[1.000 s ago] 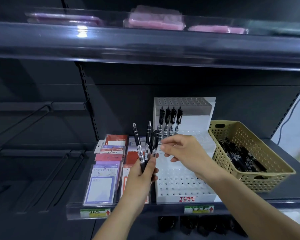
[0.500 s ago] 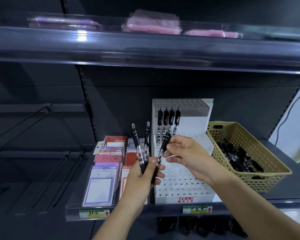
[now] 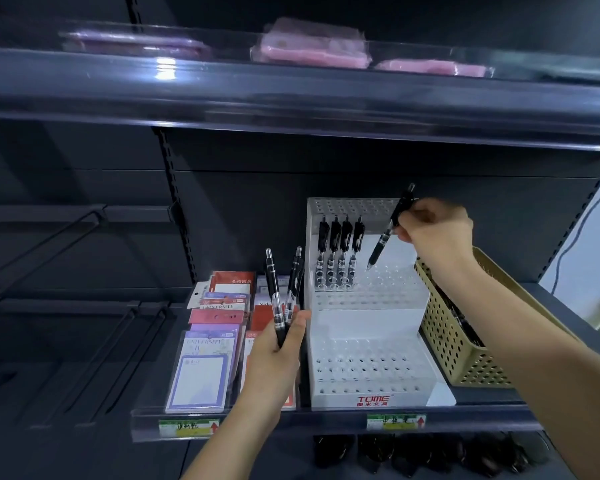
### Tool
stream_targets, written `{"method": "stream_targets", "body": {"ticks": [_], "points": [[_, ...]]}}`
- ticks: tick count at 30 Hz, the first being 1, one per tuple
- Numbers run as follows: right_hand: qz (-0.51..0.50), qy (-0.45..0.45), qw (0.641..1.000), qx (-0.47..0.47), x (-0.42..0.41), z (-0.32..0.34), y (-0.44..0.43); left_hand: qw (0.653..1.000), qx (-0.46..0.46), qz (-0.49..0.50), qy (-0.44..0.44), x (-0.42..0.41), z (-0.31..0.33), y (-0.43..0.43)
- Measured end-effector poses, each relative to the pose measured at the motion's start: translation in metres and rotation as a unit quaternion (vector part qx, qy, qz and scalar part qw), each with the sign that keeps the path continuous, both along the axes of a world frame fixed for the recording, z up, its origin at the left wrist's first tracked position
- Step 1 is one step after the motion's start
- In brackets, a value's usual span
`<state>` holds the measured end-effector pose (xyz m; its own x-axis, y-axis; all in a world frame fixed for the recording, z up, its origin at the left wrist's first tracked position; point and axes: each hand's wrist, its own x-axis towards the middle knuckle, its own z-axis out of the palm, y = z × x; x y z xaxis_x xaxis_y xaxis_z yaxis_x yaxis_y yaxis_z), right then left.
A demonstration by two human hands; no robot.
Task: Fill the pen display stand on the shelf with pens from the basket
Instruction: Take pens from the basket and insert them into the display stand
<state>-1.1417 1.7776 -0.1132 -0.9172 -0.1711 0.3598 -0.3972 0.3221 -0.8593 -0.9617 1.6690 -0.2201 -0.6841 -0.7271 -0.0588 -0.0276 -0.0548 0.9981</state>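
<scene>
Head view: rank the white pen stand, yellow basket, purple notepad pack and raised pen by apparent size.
1. pen stand
2. basket, partly hidden, so its true extent is unsure
3. purple notepad pack
4. raised pen, long but thin

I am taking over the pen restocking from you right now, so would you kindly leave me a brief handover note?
Left hand: grips two spare pens upright, left of the display stand.
Right hand: pinches one pen, tilted, tip down just over the top-row holes, not yet seated.
Display stand: four pens stand at the left of the top row; other visible holes empty.
Basket: right of the stand, dark pens inside, partly hidden by the right arm.
Left to do: seat this pen beside the fourth, then the two spares, then refill from the basket.
</scene>
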Motion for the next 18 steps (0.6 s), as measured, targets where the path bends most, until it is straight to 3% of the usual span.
{"method": "stream_targets", "body": {"ticks": [11, 18], "points": [[0.007, 0.050, 0.994, 0.101, -0.014, -0.018, -0.029, 1.000, -0.006, -0.023, -0.011, 0.004, -0.003, -0.011], [0.045, 0.011, 0.986, 0.162, -0.013, -0.035, -0.030, 0.999, 0.014, -0.029, 0.012, 0.004, -0.005, -0.012]]}}
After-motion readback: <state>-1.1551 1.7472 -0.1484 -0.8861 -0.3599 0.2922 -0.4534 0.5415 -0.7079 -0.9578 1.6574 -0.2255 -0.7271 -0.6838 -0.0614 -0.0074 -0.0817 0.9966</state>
